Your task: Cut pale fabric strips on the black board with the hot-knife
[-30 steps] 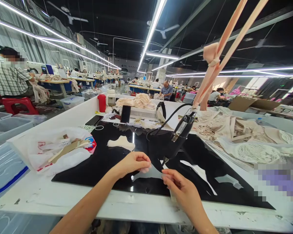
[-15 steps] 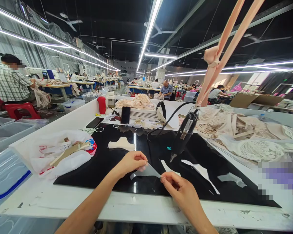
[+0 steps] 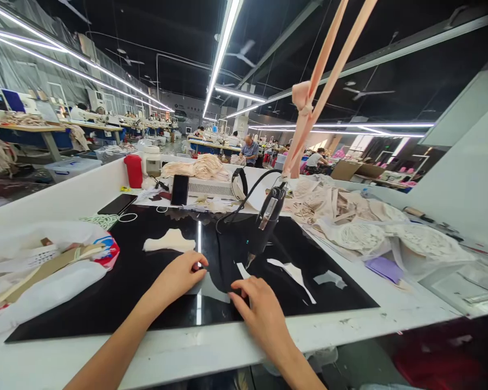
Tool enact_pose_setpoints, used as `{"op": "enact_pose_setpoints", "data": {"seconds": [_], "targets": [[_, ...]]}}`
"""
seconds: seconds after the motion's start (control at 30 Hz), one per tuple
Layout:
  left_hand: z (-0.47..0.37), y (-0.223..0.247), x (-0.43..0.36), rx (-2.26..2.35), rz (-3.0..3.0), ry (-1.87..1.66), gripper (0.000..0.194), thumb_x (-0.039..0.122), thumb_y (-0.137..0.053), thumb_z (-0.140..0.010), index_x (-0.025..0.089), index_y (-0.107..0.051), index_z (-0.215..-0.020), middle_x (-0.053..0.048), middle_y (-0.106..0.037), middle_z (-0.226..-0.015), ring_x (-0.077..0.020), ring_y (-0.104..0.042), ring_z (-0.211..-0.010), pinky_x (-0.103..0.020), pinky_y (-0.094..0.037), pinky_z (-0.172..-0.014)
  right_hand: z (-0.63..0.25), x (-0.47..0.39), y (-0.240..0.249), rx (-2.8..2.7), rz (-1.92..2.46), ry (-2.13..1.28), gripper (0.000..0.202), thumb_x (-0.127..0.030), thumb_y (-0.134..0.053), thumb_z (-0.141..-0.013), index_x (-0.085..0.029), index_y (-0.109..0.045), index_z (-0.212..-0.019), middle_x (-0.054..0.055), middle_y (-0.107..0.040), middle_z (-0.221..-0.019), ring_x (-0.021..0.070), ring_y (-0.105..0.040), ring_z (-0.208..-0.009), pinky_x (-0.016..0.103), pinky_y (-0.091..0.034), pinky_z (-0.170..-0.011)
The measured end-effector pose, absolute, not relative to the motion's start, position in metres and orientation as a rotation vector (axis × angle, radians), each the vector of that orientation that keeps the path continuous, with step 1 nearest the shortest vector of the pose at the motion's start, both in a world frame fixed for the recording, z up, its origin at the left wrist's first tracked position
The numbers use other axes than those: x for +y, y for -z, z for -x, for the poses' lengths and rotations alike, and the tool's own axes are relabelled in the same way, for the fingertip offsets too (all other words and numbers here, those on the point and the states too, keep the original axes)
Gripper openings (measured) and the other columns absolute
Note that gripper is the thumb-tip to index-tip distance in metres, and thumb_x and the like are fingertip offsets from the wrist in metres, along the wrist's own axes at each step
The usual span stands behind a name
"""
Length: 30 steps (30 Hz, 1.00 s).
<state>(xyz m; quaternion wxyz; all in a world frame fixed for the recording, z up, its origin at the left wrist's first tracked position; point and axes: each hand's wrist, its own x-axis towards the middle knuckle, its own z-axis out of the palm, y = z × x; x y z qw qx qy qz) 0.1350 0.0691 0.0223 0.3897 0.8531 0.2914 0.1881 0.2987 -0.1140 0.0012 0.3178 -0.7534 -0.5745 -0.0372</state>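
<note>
A thin translucent grey piece (image 3: 214, 290) lies over the black board (image 3: 134, 292) between my hands. My left hand (image 3: 183, 274) is at its upper left corner, thumb and finger bent together on the edge. At its right tip is my right hand (image 3: 260, 306), thumb and fingers apart. Just beyond the right hand, a black hand tool (image 3: 269, 216) hangs from peach straps with its metal tip low, beside a narrow white strip (image 3: 243, 270). A cream cut piece (image 3: 169, 241) lies behind the left hand; a white piece (image 3: 295, 276) and a pale grey one (image 3: 330, 279) lie at the right.
A plastic bag with scraps (image 3: 57, 271) stands at the left. Phones (image 3: 179, 189), a red container (image 3: 134, 171) and folded peach fabric (image 3: 205, 167) are at the back. Beige lace pieces (image 3: 361, 227) are heaped at the right. People sit at far tables.
The view has turned to the right. The grey piece, stretched between both hands before, now lies lower on the board, and the right fingers have opened from its tip.
</note>
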Motion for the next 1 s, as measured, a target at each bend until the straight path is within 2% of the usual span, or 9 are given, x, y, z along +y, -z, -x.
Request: {"op": "enact_pose_setpoints", "data": {"seconds": [0.1,0.23,0.33,0.5,0.63,0.8,1.0], "targets": [[-0.134,-0.025,0.067,0.721,-2.339,-0.586,0.017,0.028,-0.053,-0.086,0.024,-0.067,-0.096,-0.003,-0.066,-0.107,-0.0228,-0.062,-0.101,-0.036,-0.045,-0.093,-0.338,-0.126,-0.007,-1.415,2.045,0.254,0.021,-0.036,-0.054,-0.100,-0.023,-0.071,-0.099,0.004,-0.068,-0.086,0.0219,-0.062,-0.083,0.034,-0.046,-0.078],[-0.136,-0.026,0.063,0.706,-2.409,-0.633,0.018,0.026,-0.048,-0.092,0.025,-0.065,-0.098,-0.001,-0.067,-0.107,-0.0206,-0.063,-0.101,-0.035,-0.046,-0.094,-0.396,-0.133,-0.009,-1.289,2.171,0.466,0.036,-0.042,-0.043,-0.103,-0.019,-0.070,-0.111,0.011,-0.070,-0.105,0.0276,-0.060,-0.091,0.041,-0.044,-0.084],[-0.138,-0.027,0.061,0.702,-2.399,-0.645,0.019,0.026,-0.048,-0.094,0.025,-0.066,-0.098,-0.001,-0.068,-0.106,-0.0201,-0.063,-0.100,-0.035,-0.047,-0.093,-0.421,-0.129,-0.004,-1.287,2.261,0.540,0.039,-0.041,-0.042,-0.103,-0.018,-0.072,-0.113,0.013,-0.070,-0.107,0.0286,-0.059,-0.088,0.041,-0.044,-0.082],[-0.139,-0.026,0.061,0.688,-2.398,-0.667,0.019,0.027,-0.047,-0.094,0.025,-0.066,-0.097,0.000,-0.069,-0.105,-0.0200,-0.065,-0.101,-0.034,-0.048,-0.094,-0.426,-0.121,0.006,-1.318,2.362,0.566,0.033,-0.030,-0.045,-0.101,-0.021,-0.077,-0.102,0.011,-0.070,-0.096,0.0257,-0.059,-0.084,0.037,-0.041,-0.076],[-0.138,-0.026,0.059,0.681,-2.391,-0.643,0.020,0.028,-0.047,-0.094,0.026,-0.067,-0.096,0.001,-0.070,-0.106,-0.0200,-0.065,-0.102,-0.033,-0.049,-0.094,-0.428,-0.122,0.005,-1.296,2.396,0.517,0.031,-0.029,-0.048,-0.099,-0.022,-0.078,-0.094,0.010,-0.072,-0.091,0.0254,-0.061,-0.084,0.035,-0.041,-0.074],[-0.138,-0.026,0.059,0.681,-2.376,-0.632,0.021,0.031,-0.047,-0.095,0.027,-0.068,-0.096,0.002,-0.071,-0.107,-0.0195,-0.066,-0.101,-0.032,-0.050,-0.092,-0.432,-0.127,0.000,-1.195,2.393,0.394,0.029,-0.038,-0.050,-0.098,-0.025,-0.075,-0.092,0.005,-0.074,-0.085,0.0228,-0.067,-0.077,0.031,-0.040,-0.066],[-0.138,-0.027,0.059,0.679,-2.365,-0.621,0.021,0.032,-0.047,-0.094,0.027,-0.068,-0.096,0.002,-0.071,-0.107,-0.0195,-0.066,-0.102,-0.033,-0.049,-0.093,-0.432,-0.132,-0.005,-1.088,2.349,0.260,0.039,-0.053,-0.048,-0.096,-0.027,-0.073,-0.082,0.002,-0.073,-0.075,0.0213,-0.065,-0.067,0.029,-0.038,-0.056]]}}
